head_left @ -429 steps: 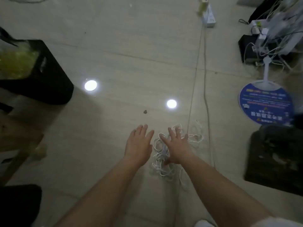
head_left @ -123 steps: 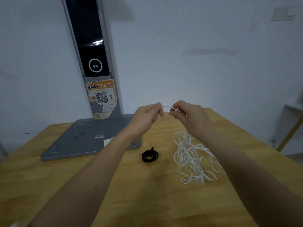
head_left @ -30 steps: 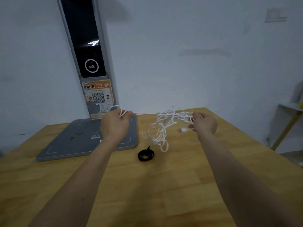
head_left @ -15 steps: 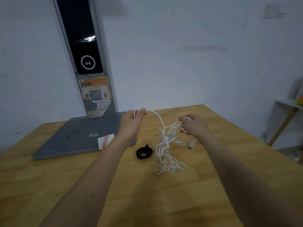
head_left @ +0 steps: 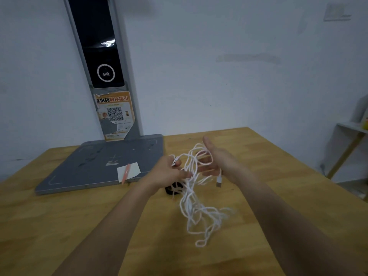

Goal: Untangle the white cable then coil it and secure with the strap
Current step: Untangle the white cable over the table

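Note:
The white cable (head_left: 196,212) hangs as a tangled bundle between my hands, its lower loops lying on the wooden table (head_left: 59,226). My left hand (head_left: 168,172) pinches a strand near the top of the bundle. My right hand (head_left: 216,159) is spread with the thumb up, and loops of cable run over its fingers. The cable's plug (head_left: 219,184) dangles below my right wrist. The black strap (head_left: 172,189) lies on the table behind the cable, partly hidden by my left hand.
A grey scanner stand (head_left: 103,168) with a tall column (head_left: 99,56) fills the back left of the table. A white card with an orange pen (head_left: 128,172) sits on its base. A white shelf (head_left: 352,148) stands off the table's right edge.
My hands have come closer together over the table. My right hand has opened out inside the loops, and the bundle hangs lower, spread across the wood.

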